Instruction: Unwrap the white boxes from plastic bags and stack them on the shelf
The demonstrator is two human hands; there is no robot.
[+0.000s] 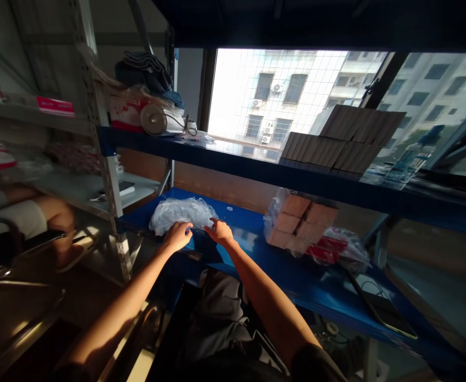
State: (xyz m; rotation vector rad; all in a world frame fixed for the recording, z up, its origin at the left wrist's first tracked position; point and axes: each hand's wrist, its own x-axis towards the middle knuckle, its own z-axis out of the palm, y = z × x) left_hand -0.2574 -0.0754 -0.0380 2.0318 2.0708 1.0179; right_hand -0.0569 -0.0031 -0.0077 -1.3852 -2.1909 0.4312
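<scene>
A heap of clear, crinkled plastic bags (183,211) lies on the blue lower shelf in front of me. My left hand (178,236) is at the heap's near edge, fingers loosely bent and the thumb apart from them. To its right, at the heap's right end, is my right hand (220,232), its forefinger and thumb spread. I see nothing held in either hand. Whether the fingertips touch the plastic, I cannot tell.
Right of my hands, wrapped pinkish blocks (296,223) stand beside a red packet (328,246). A dark tablet-like device (387,305) lies farther right. The upper shelf (240,162) carries stacked grey boxes (336,143) and a clear bottle (413,154). Another person's leg (55,217) shows at left.
</scene>
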